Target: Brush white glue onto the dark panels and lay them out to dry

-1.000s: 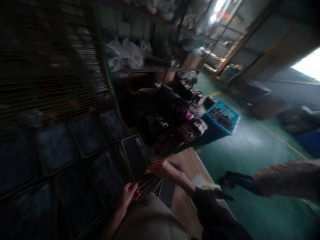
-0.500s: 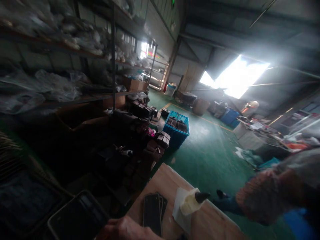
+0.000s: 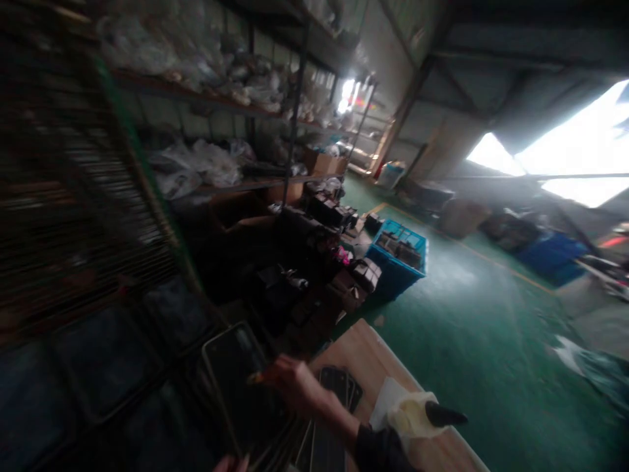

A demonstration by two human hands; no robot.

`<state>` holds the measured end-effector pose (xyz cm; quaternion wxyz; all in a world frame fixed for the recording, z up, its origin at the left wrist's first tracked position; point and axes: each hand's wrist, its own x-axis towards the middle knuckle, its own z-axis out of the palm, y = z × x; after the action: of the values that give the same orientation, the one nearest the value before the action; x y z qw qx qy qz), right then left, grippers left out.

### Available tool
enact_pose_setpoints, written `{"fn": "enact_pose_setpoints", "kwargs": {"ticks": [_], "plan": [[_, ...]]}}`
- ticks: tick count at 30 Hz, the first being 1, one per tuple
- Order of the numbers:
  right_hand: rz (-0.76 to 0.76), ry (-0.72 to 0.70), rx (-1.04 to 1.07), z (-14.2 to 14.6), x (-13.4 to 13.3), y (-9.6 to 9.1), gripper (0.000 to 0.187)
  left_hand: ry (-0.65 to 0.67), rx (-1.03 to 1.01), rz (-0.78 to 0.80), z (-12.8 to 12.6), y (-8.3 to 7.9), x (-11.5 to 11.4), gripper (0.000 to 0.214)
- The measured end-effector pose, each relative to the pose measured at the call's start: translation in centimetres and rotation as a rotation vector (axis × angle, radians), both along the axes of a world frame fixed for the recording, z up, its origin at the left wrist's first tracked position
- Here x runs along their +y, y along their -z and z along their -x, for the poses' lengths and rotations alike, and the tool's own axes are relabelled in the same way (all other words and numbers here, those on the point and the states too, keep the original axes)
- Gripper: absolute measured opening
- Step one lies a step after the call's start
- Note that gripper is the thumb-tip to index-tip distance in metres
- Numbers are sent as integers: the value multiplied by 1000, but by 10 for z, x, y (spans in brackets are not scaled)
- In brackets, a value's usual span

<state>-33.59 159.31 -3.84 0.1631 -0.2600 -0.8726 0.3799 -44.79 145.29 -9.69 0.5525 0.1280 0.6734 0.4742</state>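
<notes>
A dark rectangular panel [image 3: 240, 387] with rounded corners and a pale rim is tilted at the lower middle. At its bottom edge the fingertips of my left hand [image 3: 232, 464] grip it; the rest of that hand is out of view. My right hand [image 3: 297, 385] is closed over the panel's right side, pinching a small thing with a yellowish tip [image 3: 254, 378] whose kind I cannot make out. Several similar dark panels [image 3: 337, 380] lie overlapped on the wooden tabletop [image 3: 366, 347], partly behind my right forearm. A cream bottle [image 3: 415, 414] with a black tip is beside them on a white sheet [image 3: 386, 400].
On the left, a green-edged wire rack [image 3: 142, 157] rises near more dark panels [image 3: 105, 360]. Shelves with plastic bags [image 3: 211, 164] line the wall. Dark bundles [image 3: 351, 288] and a blue crate [image 3: 398, 275] stand on the green floor [image 3: 491, 328] beyond the table.
My view has swung left, so the crate and table appear farther right and the person at the right is out of sight. My right hand is now over the panel, with the yellowish tip showing.
</notes>
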Motion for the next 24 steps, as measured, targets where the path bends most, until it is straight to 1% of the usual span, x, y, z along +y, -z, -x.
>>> {"fn": "enact_pose_setpoints", "kwargs": {"ticks": [1, 2, 4, 7, 10, 13, 17, 20, 22, 24], "plan": [[10, 41, 27, 3, 6, -5, 11, -34, -17, 46, 2, 6, -16, 43], [18, 47, 64, 7, 13, -9, 14, -73, -37, 80, 4, 12, -28, 46], [23, 50, 137, 18, 29, -13, 18, -31, -138, 132, 9, 22, -42, 51], [20, 39, 184, 38, 50, -15, 19, -42, -176, 151, 17, 34, -43, 50], [-1, 13, 195, 58, 63, -15, 19, -53, -174, 164, 19, 41, -40, 43], [-27, -30, 196, 81, 72, -10, 19, -48, -161, 161, 17, 43, -41, 39], [-24, -70, 167, 108, 79, 5, 24, -55, -147, 133, 17, 41, -45, 34], [-17, -110, 109, 108, 73, 14, 27, -82, -152, 108, 18, 37, -48, 30], [-16, -155, 56, 94, 63, 14, 27, -104, -164, 80, 18, 36, -49, 30], [-10, -223, 3, 73, 48, 9, 26, -126, -182, 64, 17, 36, -51, 30]]}}
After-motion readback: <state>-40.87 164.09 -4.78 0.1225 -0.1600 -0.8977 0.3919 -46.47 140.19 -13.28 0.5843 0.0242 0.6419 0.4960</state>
